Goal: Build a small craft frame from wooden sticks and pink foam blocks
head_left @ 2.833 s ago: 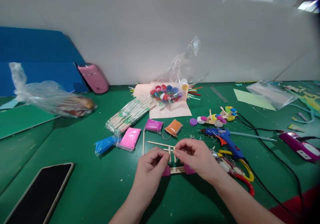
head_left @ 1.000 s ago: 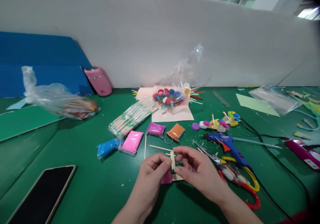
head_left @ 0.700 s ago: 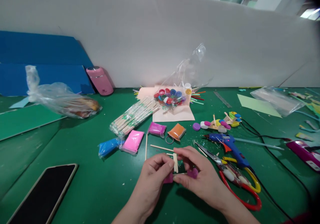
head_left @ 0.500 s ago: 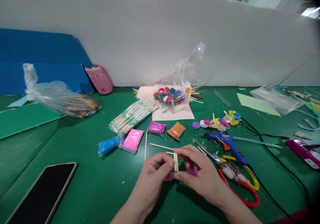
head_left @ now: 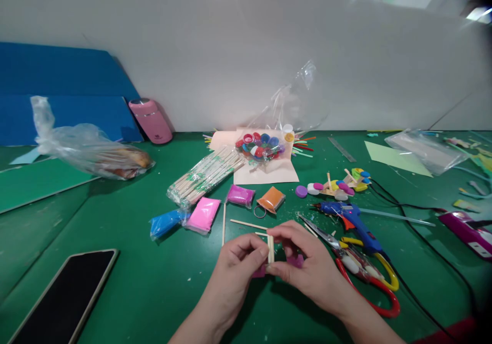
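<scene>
Short pale wooden sticks [head_left: 271,249] stand upright side by side between my hands at the lower middle of the head view. My left hand [head_left: 244,262] pinches them from the left with thumb and fingers. From the other side, my right hand [head_left: 295,254] grips the same sticks, fingertips at the top and thumb low down. Purple pieces [head_left: 295,262] show partly beneath my hands, their shape mostly hidden. A loose wooden stick [head_left: 248,224] lies just beyond my fingers, and another stick [head_left: 224,224] lies to the left.
Right of my hands lie red-handled scissors [head_left: 369,280] and a blue glue gun [head_left: 349,216] with a trailing cable. Clay packets, including a pink packet [head_left: 203,215], and bagged chopsticks [head_left: 207,175] lie ahead. A phone [head_left: 65,295] rests at left, a pink flask [head_left: 151,121] behind.
Both hands keep the same grip on the sticks, with hardly any movement. The camera view has shifted very slightly.
</scene>
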### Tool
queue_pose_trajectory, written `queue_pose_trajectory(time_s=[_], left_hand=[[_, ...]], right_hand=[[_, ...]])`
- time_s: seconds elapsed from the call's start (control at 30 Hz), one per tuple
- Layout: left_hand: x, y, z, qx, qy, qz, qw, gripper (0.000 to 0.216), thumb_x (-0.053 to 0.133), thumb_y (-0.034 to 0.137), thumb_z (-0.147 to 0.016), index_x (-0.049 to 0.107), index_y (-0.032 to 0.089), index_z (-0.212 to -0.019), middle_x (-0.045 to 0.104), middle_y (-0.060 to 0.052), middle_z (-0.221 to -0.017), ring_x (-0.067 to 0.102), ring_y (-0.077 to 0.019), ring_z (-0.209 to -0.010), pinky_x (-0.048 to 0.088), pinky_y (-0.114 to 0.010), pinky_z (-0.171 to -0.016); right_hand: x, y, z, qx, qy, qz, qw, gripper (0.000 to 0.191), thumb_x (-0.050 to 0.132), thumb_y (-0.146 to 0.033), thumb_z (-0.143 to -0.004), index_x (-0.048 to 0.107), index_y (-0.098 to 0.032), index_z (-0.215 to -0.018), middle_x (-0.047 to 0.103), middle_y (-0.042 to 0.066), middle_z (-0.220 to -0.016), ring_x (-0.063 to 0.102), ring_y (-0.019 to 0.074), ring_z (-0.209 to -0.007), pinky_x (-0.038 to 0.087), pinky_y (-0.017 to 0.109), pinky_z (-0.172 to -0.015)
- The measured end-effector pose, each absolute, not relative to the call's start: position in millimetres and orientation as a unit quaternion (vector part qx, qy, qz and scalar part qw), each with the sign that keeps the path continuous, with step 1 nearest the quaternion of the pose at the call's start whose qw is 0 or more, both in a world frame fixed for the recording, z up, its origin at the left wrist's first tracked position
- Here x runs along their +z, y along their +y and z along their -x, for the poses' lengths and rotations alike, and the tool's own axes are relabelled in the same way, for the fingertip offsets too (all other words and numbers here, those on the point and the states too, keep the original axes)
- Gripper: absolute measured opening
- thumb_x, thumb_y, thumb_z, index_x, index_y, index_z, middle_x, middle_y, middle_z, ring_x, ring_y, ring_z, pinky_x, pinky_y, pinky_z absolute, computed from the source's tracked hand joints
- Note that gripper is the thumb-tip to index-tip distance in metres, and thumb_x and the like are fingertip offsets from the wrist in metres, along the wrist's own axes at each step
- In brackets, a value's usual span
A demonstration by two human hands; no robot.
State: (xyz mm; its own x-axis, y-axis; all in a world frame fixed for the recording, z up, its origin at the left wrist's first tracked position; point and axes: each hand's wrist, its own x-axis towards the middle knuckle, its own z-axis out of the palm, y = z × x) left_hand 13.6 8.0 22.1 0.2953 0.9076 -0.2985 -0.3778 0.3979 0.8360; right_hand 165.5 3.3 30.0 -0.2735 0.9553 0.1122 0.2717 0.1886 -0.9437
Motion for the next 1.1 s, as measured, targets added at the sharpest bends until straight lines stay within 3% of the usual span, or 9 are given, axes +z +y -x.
queue_pose_trajectory(time_s=[0.57,0.8,1.1], left_hand=[[21.1,8.7,-14.0,0.429,0.405,-0.338,0.733,0.014,0.062,0.019,-0.070,0.058,0.012,-0.058,0.049,0.002,-0.055,0.041,-0.0083,-0.054,0.032,-0.020,-0.052],[24.2,8.8,-14.0,0.436,0.414,-0.326,0.730,0.016,0.063,0.022,-0.070,0.058,0.012,-0.059,0.051,0.001,-0.056,0.043,-0.0084,-0.053,0.031,-0.020,-0.051],[23.0,7.7,-13.7,0.435,0.407,-0.320,0.737,0.015,0.065,0.021,-0.068,0.059,0.012,-0.058,0.049,0.002,-0.055,0.041,-0.0078,-0.052,0.033,-0.019,-0.051]], right_hand=[[29.8,5.4,-166.8,0.424,-0.685,0.457,0.377,0.035,0.066,-0.031,-0.071,0.057,-0.028,-0.104,0.051,0.001,-0.091,0.044,0.0115,-0.066,0.038,0.021,-0.055],[30.1,1.6,-167.4,0.478,-0.654,0.454,0.371,0.066,0.071,-0.028,-0.066,0.040,-0.036,-0.123,0.046,-0.001,-0.098,0.041,0.0096,-0.064,0.039,0.019,-0.053],[29.1,5.1,-166.7,0.421,-0.691,0.447,0.382,0.042,0.066,-0.031,-0.071,0.054,-0.029,-0.111,0.050,0.002,-0.093,0.043,0.0113,-0.065,0.040,0.021,-0.054]])
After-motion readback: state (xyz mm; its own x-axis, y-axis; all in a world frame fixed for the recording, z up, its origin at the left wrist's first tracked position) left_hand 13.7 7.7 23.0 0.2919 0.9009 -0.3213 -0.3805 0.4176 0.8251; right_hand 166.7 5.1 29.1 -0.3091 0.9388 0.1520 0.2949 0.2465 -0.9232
